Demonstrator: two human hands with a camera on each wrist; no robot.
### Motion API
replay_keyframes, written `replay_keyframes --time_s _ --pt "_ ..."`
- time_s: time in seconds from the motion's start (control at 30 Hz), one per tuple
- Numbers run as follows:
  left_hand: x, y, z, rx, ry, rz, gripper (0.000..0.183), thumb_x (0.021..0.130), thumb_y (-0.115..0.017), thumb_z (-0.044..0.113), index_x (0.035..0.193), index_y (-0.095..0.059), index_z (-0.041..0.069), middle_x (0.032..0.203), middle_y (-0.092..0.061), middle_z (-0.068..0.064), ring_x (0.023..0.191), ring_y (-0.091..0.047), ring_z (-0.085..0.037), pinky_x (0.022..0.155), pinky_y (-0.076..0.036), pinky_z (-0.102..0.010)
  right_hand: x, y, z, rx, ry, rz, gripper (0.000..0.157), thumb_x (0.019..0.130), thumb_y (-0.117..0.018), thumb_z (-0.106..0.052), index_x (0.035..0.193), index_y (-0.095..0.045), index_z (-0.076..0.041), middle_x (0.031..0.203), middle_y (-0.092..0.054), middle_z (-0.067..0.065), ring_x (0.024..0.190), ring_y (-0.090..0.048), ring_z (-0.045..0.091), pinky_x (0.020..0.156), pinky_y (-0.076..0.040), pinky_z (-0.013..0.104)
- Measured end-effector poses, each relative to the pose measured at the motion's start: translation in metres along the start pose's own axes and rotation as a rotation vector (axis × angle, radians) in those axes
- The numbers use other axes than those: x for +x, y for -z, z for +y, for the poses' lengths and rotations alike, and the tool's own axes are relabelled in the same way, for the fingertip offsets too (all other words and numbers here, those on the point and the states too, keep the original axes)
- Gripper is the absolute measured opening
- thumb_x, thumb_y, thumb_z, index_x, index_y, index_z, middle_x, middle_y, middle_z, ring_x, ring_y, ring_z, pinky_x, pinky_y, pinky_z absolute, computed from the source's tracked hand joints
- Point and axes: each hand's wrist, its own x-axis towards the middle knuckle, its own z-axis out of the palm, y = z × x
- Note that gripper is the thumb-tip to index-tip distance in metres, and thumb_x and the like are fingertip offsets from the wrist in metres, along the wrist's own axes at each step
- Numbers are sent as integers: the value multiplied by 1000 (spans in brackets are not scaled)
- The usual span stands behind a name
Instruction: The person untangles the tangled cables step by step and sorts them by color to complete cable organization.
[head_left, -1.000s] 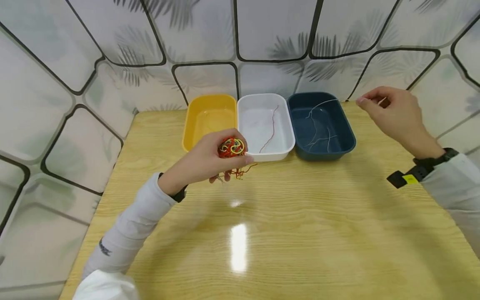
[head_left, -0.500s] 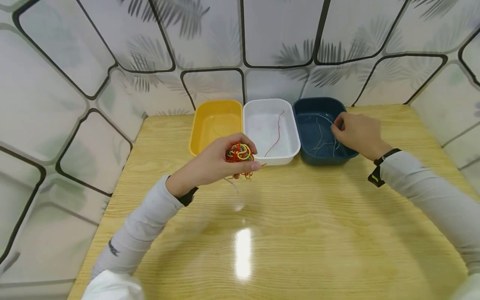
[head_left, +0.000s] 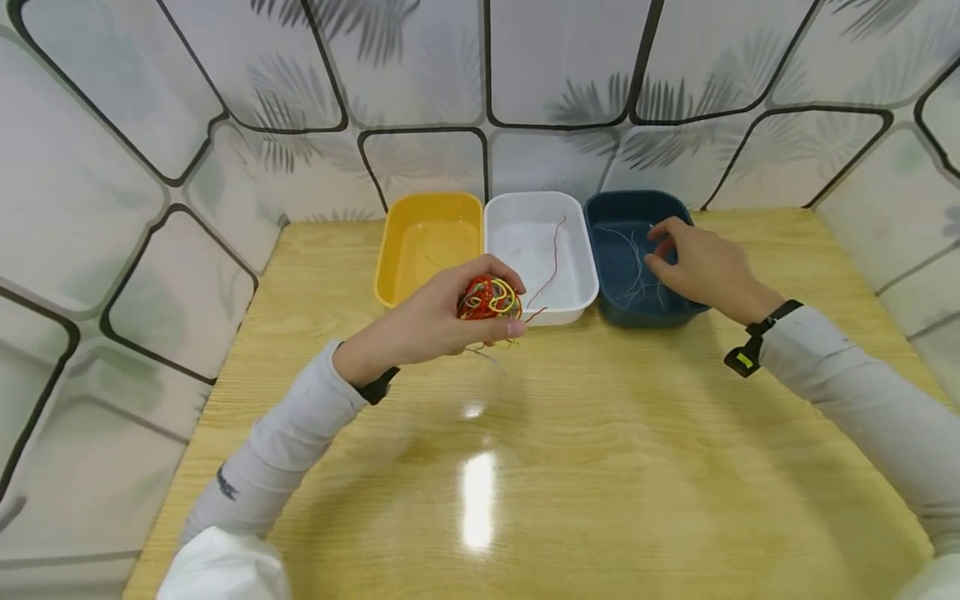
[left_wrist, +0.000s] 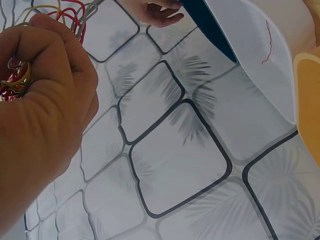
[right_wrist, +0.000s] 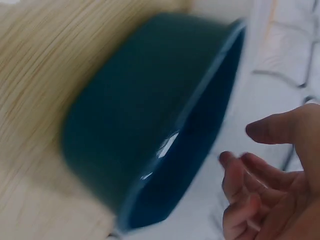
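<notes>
My left hand [head_left: 431, 321] grips a tangled bundle of red, yellow and grey threads [head_left: 489, 300] in front of the white bin [head_left: 558, 317]. Loose ends dangle below the fingers, and loops stick out above them in the left wrist view. Over the right side of the dark blue bin [head_left: 645, 319] is my right hand [head_left: 701, 265], thumb and fingers apart with nothing between them. Several pale grey threads [head_left: 636, 254] lie in that bin. A single red thread [head_left: 556, 250] lies along the white bin's right side. The right wrist view shows the hand beside the blue bin's rim [right_wrist: 182, 120].
A yellow bin [head_left: 382, 279] stands left of the white one, all three side by side in a row. They stand at the back of a wooden table [head_left: 600, 467], against a patterned wall covering [head_left: 558, 67].
My right hand came in from the right of the blue bin with a grey thread and let it go inside. The left hand keeps its hold on the tangle, shifting slightly right.
</notes>
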Motion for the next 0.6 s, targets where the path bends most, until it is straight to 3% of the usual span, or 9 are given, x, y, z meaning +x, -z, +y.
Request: replay_keyframes --time_s 0.07,0.2,0.33,0.47,0.6 --pt "2 2 4 10 -11 0 36 82 -69 21 112 -49 13 88 -59 -8 70 -56 -24 54 -44 -33 -1 8 -21 103 81 68 49 93 -47 -44 132 -37 -16 100 -59 0 59 -51 13 47 -39 33" --pt "5 5 10 48 -34 -5 33 80 -70 21 107 -52 13 91 -58 -6 76 -57 -18 67 -48 -33 -10 27 -80 318 342 192 46 92 -54 -31 134 -38 -21 93 -59 -9 59 -49 7 51 -39 27" --pt "7 3 14 108 -60 -23 30 81 -69 24 103 -53 13 89 -59 -3 78 -56 -14 71 -47 -30 -32 42 -134 479 525 155 26 90 -59 -20 115 -56 -24 82 -58 -13 55 -46 6 48 -37 26" --pt "10 -3 11 177 -114 -12 27 82 -68 29 101 -53 15 86 -59 1 75 -54 -13 68 -45 -29 -47 44 -162 546 504 51 9 90 -59 -24 98 -61 -29 74 -56 -12 57 -46 7 48 -36 28" --pt "15 -7 2 253 -175 23 28 83 -66 38 101 -53 21 82 -58 6 71 -53 -9 64 -43 -28 -51 41 -170 524 449 36 6 89 -60 -33 92 -60 -28 72 -56 -13 61 -48 6 49 -37 28"
